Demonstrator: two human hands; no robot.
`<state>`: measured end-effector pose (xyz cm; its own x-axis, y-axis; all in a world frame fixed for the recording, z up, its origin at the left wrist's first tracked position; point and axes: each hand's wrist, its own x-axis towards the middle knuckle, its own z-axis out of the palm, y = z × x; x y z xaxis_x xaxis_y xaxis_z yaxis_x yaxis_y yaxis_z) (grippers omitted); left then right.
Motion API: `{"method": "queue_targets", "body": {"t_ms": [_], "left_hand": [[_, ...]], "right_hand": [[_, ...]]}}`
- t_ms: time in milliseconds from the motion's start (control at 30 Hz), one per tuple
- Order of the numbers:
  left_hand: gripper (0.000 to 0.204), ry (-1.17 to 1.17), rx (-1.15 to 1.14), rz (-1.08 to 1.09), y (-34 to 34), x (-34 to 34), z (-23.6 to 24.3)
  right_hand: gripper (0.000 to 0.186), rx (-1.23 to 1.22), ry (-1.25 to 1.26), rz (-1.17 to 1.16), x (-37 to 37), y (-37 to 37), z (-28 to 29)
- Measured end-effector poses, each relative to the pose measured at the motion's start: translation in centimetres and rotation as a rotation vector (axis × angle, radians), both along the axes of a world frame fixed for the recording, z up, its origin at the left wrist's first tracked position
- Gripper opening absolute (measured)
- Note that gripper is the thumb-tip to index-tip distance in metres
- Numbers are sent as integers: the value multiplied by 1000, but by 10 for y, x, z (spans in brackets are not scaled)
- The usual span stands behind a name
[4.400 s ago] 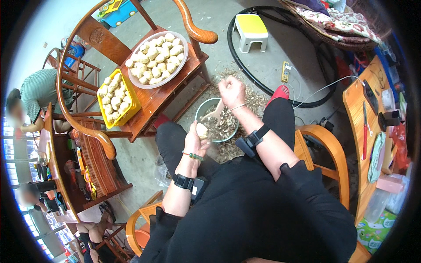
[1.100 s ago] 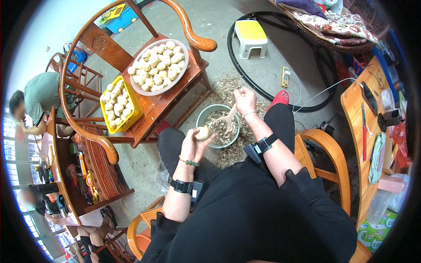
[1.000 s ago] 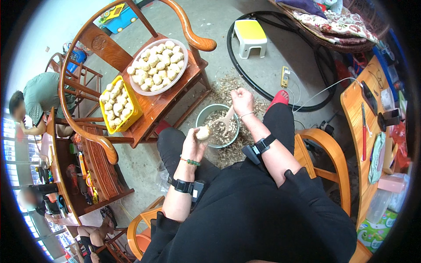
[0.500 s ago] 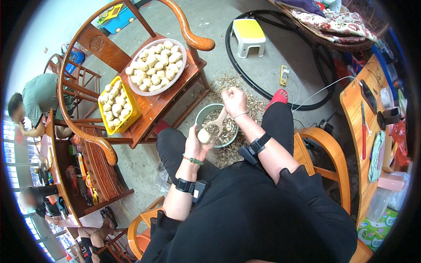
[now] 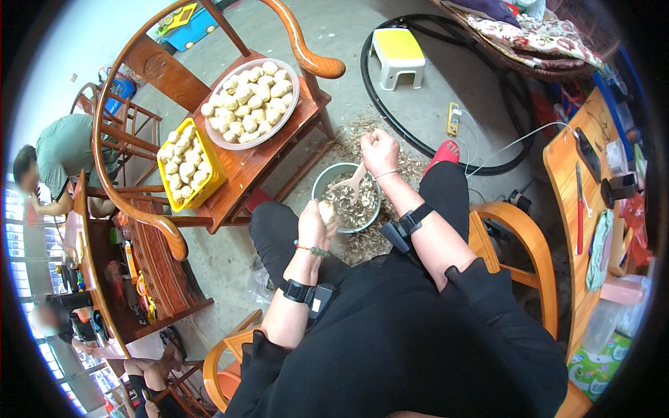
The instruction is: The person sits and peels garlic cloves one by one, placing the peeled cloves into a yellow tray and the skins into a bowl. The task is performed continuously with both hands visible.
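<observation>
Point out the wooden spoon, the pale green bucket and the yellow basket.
Wooden spoon (image 5: 358, 174), head view: lower handle.
Pale green bucket (image 5: 321, 184), head view: inner wall.
Yellow basket (image 5: 212, 186), head view: outer side wall.

Can read no word, number or brand for certain. Shows pale print on a green package (image 5: 591, 376), far to the right of the right fingers (image 5: 370, 143) and lower in view; too small and bent to make out. Shows a small white label (image 5: 318, 304) on the wrist device, behind the left fingers (image 5: 332, 226), toward the elbow; bears nothing legible. Includes a round carved mark (image 5: 155, 67), up and left of both; cannot tell whether lettering.
</observation>
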<state>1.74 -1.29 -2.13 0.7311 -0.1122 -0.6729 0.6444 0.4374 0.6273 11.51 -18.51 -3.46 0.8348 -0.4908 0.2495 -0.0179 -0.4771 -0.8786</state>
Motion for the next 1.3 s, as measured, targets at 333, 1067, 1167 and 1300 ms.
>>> {"method": "queue_targets", "body": {"t_ms": [333,1067,1167,1300], "left_hand": [[25,-333,569,-20,7,-2,-28],[31,-685,980,-88,-1,-2,6],[33,-651,876,-55,8,-4,-13],[38,-218,262,0,4,3,-18]], "right_hand": [[27,-100,8,-14,3,-2,-4],[24,-129,138,39,10,1,-5],[24,-133,143,14,9,-10,-3],[24,-7,69,47,-2,4,20]]}}
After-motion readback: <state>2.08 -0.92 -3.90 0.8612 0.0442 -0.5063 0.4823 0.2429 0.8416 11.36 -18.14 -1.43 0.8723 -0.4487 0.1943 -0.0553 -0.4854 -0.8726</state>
